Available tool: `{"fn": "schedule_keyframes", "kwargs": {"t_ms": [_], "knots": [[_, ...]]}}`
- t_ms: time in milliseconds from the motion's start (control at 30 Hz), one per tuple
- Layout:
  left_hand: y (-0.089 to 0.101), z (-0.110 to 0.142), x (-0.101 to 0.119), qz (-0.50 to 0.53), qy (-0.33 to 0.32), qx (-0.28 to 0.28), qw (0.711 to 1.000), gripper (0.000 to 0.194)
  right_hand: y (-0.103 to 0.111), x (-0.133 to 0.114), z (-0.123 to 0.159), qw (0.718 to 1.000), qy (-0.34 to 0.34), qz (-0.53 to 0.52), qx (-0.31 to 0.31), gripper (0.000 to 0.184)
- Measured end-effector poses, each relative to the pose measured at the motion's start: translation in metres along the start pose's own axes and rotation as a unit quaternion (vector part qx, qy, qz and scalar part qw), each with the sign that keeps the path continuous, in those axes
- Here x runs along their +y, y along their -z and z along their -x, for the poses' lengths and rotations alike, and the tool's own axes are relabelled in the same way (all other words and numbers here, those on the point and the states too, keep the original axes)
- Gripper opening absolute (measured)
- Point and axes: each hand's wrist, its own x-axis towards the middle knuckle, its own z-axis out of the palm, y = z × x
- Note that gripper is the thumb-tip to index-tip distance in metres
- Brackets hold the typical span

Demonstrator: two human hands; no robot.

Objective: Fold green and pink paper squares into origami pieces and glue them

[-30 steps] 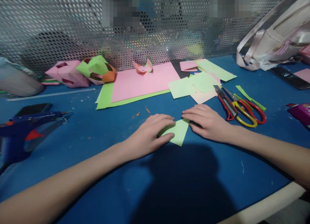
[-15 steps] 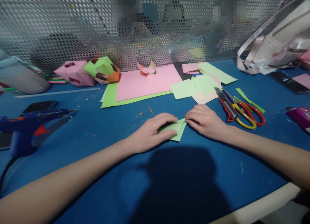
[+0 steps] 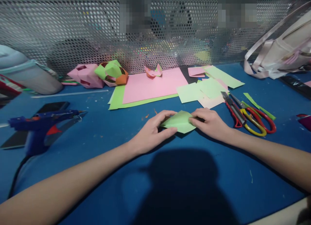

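Note:
Between my hands is a small light green sheet of paper (image 3: 181, 123), creased and raised a little off the blue table (image 3: 102, 166). My left hand (image 3: 157, 131) grips its left end, thumb in front and fingers behind. The right corner is pinched between thumb and fingers of my right hand (image 3: 209, 121). Just beyond the paper lie loose light green sheets (image 3: 188, 92) and a pale pink one (image 3: 211, 101). To the right of my right hand are a red box cutter (image 3: 234, 111) and scissors (image 3: 255, 124) with red and yellow handles.
A blue glue gun (image 3: 40, 129) lies left by a dark phone (image 3: 54, 106). Folded paper shapes, pink (image 3: 85, 76) and green-orange (image 3: 111, 72), stand at the back beside a large pink sheet (image 3: 153, 85). A perforated metal screen (image 3: 97, 30) closes the rear; a pale bag (image 3: 282, 53) sits right.
The flat green paper has been lifted and opened along its creases. My right hand has gone from resting at its corner to pinching it. The view has shifted slightly left.

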Motion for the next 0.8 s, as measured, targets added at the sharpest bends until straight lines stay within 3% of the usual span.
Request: {"fn": "schedule_keyframes", "kwargs": {"t_ms": [100, 233, 333, 500, 633, 800], "knots": [[-0.003, -0.001, -0.002, 0.014, 0.038, 0.043, 0.998, 0.042, 0.004, -0.003, 0.001, 0.998, -0.042, -0.047, 0.008, 0.012], [-0.004, -0.004, 0.002, 0.106, 0.087, 0.092, 0.986, 0.035, 0.004, -0.011, 0.006, 0.998, -0.016, -0.023, 0.06, 0.008], [-0.008, -0.006, 0.003, 0.141, 0.108, 0.117, 0.977, 0.042, 0.003, -0.018, 0.01, 0.996, -0.027, -0.02, 0.086, 0.005], [-0.015, -0.007, -0.001, 0.136, 0.1, 0.107, 0.98, 0.06, 0.005, -0.03, 0.009, 0.979, -0.157, -0.128, 0.009, 0.001], [-0.015, -0.006, -0.005, 0.077, 0.07, 0.073, 0.992, 0.059, 0.011, -0.037, 0.002, 0.974, -0.159, -0.159, -0.028, 0.013], [-0.015, -0.005, -0.006, 0.062, 0.068, 0.042, 0.995, 0.061, 0.019, -0.035, -0.003, 0.959, -0.206, -0.191, -0.048, 0.011]]}}
